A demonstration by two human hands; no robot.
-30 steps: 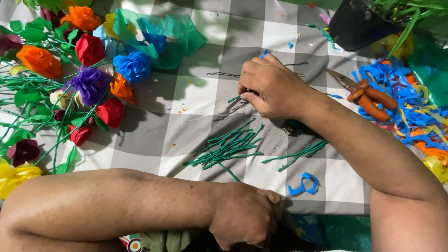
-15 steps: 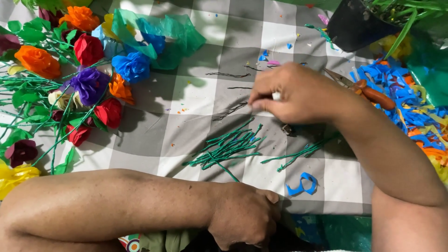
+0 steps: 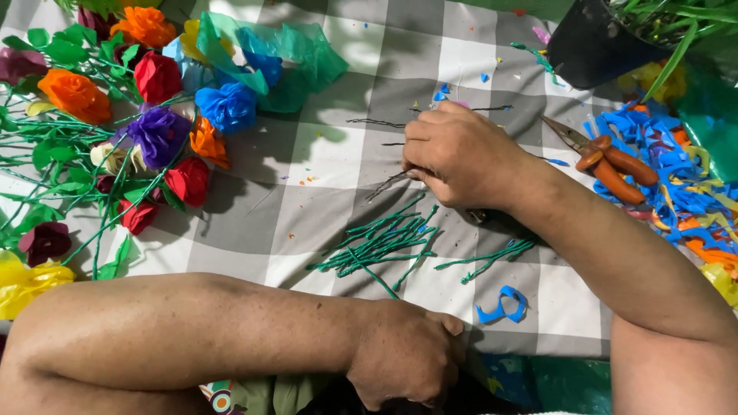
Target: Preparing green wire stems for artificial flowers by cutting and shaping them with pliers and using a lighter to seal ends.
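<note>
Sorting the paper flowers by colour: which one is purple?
The purple flower, lying between the red flower above it and the blue flower to its right; the others are orange, yellow or maroon.

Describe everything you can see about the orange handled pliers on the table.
The pliers lie flat on the checked cloth, right of the right hand, untouched. Two orange handles, probably rubber-coated, point right onto blue paper scraps. Thin dark metal jaws point up-left and look closed.

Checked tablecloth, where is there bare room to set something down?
Bare patch on the tablecloth between the paper flowers, the right hand and the green stems. Crowded: flowers at left, pliers and paper scraps at right.
</note>
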